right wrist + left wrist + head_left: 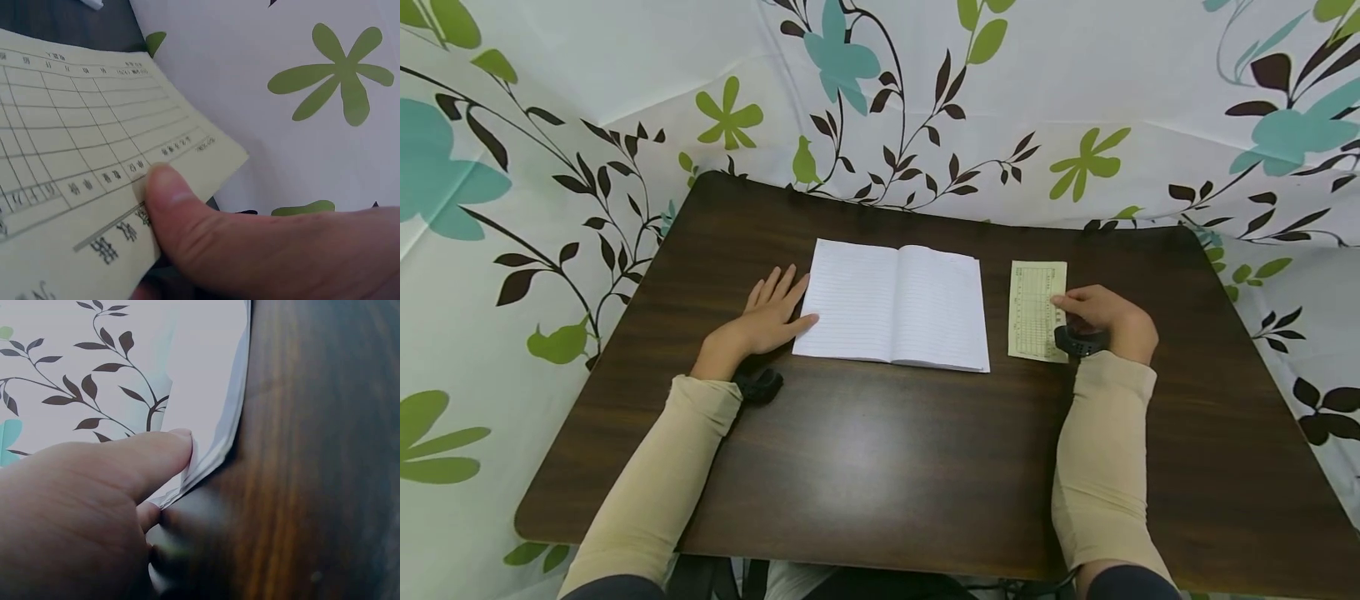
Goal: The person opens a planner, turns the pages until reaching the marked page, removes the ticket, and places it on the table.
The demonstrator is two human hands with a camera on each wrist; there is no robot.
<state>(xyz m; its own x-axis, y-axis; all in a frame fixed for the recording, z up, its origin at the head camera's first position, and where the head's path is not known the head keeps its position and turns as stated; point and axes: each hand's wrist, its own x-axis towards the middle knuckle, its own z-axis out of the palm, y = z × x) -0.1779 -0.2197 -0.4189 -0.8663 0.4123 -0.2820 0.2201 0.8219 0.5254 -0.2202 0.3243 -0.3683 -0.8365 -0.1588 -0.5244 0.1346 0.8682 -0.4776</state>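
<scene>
An open lined notebook (857,304) lies on the dark wooden table. My left hand (772,317) rests at its left edge, fingers spread and stretched out. The thumb lies on the left page, seen close in the left wrist view over the white page (209,375). To the right of the notebook is a pale yellow printed form slip (1036,308) with a ruled table on it. My right hand (1097,310) pinches the slip by its right edge, the thumb on the printed face in the right wrist view; the fingers beneath are mostly hidden.
The brown table (880,467) has a rounded front left corner. A white cloth (925,167) with leaf and flower prints hangs behind and beside it. A dark wrist camera (760,386) sits at the left wrist, another (1081,340) at the right.
</scene>
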